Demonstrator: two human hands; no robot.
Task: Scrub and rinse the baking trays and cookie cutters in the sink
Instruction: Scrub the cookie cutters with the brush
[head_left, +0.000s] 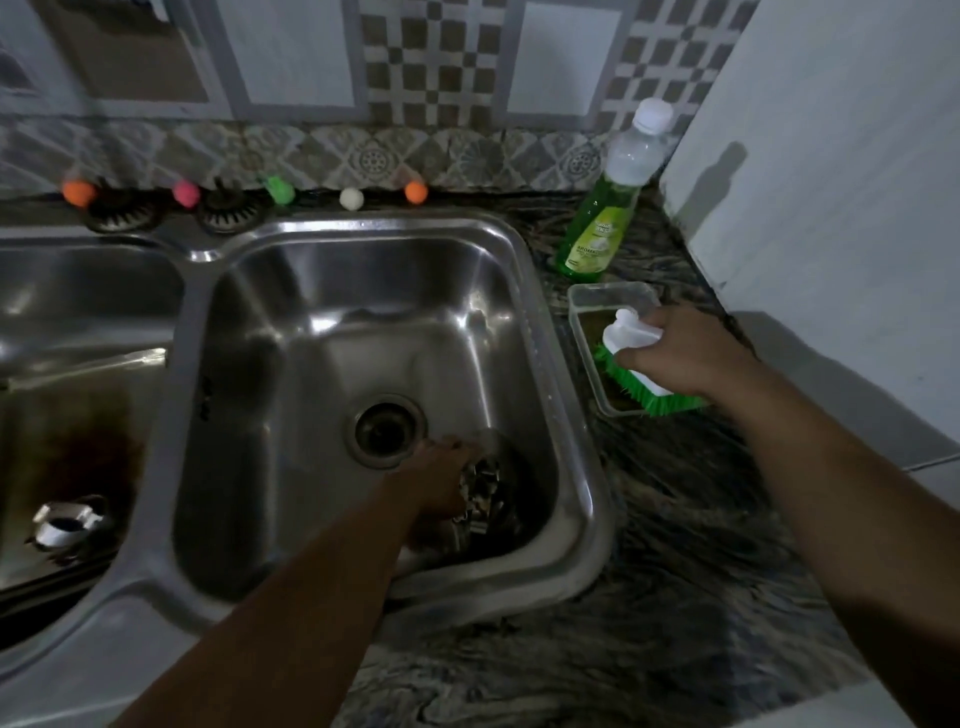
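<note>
Metal cookie cutters (483, 496) lie in a dark round tray (511, 467) at the front right of the steel sink basin (322, 332). My left hand (434, 483) reaches down into the basin and rests on the cutters; its fingers are partly hidden, so its hold is unclear. My right hand (685, 353) grips a white scrub brush with green bristles (636, 358) over a clear plastic container (613, 312) on the counter to the right of the sink. A dirty baking tray (78, 441) lies in the left basin.
A green dish soap bottle (602, 218) stands behind the container. Small coloured balls (350, 198) line the back ledge. A small metal cup-like object (67, 525) sits in the left basin. The drain (387, 430) is in the basin's middle. A white wall (831, 182) closes the right side.
</note>
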